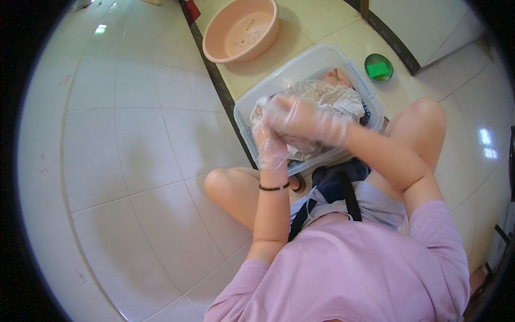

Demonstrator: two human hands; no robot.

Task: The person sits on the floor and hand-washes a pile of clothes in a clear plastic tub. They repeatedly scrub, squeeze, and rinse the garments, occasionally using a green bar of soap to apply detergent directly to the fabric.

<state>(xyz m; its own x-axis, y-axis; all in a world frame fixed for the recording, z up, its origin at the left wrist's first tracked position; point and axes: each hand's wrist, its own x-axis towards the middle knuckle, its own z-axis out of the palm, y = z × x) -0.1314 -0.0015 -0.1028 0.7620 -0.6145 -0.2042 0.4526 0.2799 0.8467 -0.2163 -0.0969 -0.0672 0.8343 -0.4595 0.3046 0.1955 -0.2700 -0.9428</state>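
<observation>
In a clear bin on the floor, just ahead of the person's bent knees, lies a heap of clothes, mostly a pale cloth, with a peach cloth at the far side and darker ones showing along the right edge. Both hands are over the left part of the heap, close together, in thin see-through gloves. The left hand rises from below, with a dark bead bracelet on its wrist. The right hand reaches across from the right, blurred, its fingers bent rather than spread. Pale cloth shows right beside both, but the blur and the gloves hide the fingertips, so I cannot tell how far either grip is closed or whether it has hold of the cloth. Beyond the bin, to the left, stands a peach basin. Near the bin's right side, a green soap sits in a small dark dish.
</observation>
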